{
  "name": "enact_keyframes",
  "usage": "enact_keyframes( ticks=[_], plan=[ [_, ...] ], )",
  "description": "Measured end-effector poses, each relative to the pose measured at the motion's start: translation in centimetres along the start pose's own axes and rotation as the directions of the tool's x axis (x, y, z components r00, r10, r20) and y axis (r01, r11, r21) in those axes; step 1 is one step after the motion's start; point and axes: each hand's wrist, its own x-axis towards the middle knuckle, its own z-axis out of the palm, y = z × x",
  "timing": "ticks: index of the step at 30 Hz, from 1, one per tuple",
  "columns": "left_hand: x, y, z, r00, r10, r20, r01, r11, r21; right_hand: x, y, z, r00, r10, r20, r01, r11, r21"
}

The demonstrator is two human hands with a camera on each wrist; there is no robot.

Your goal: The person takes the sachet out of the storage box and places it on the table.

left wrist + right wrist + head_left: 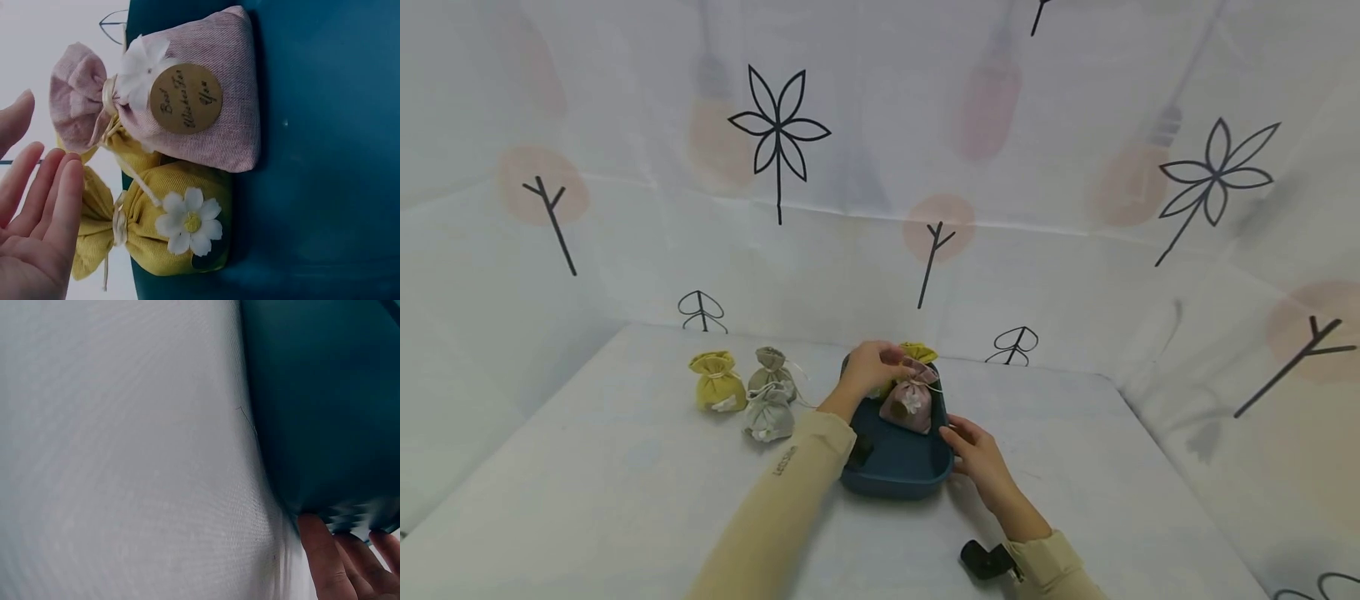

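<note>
A dark blue basket (898, 483) holds a pink drawstring bag (910, 408) with a white flower and a round brown label. Behind and beside it in the basket is yellow cloth, including a yellow bag (169, 219) with a white daisy. My left hand (876, 367) hovers by the tied necks of these bags. In the left wrist view its fingers (59, 194) are straight, apart from the pink bag and holding nothing. My right hand (985, 462) rests its fingertips against the basket's right outer wall, as the right wrist view also shows.
Left of the basket stand a yellow bag (718, 383), a beige bag (771, 367) and a pale grey bag (769, 412). A black device (985, 560) sits at my right wrist. Patterned white cloth (850, 267) hangs behind the white-covered table (625, 500).
</note>
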Motion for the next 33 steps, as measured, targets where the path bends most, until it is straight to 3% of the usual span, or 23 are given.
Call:
enact_keyframes(
  ticks=[5, 11, 18, 27, 33],
  plan=[
    [0.3, 0.1, 0.7, 0.999, -0.014, 0.047, 0.012, 0.999, 0.042, 0.0, 0.0, 0.0, 1.000, 0.001, -0.001, -0.001, 1.000, 0.000],
    [0.6, -0.1, 1.4, 0.997, -0.070, 0.022, 0.068, 0.994, 0.081, 0.0, 0.1, 0.0, 1.000, -0.002, 0.005, 0.002, 1.000, 0.000],
    [0.4, 0.1, 1.8, 0.993, -0.100, 0.069, 0.100, 0.995, 0.011, -0.1, 0.0, 0.1, 1.000, -0.001, 0.007, 0.001, 1.000, -0.002],
    [0.3, -0.1, 1.7, 0.996, -0.032, 0.079, 0.032, 0.999, 0.012, -0.1, 0.0, -0.1, 1.000, -0.009, 0.000, 0.009, 1.000, 0.000],
    [0.3, -0.4, 1.2, 0.997, 0.033, 0.065, -0.037, 0.997, 0.063, 0.0, 0.0, -0.1, 1.000, -0.009, 0.002, 0.009, 1.000, -0.002]
  ],
)
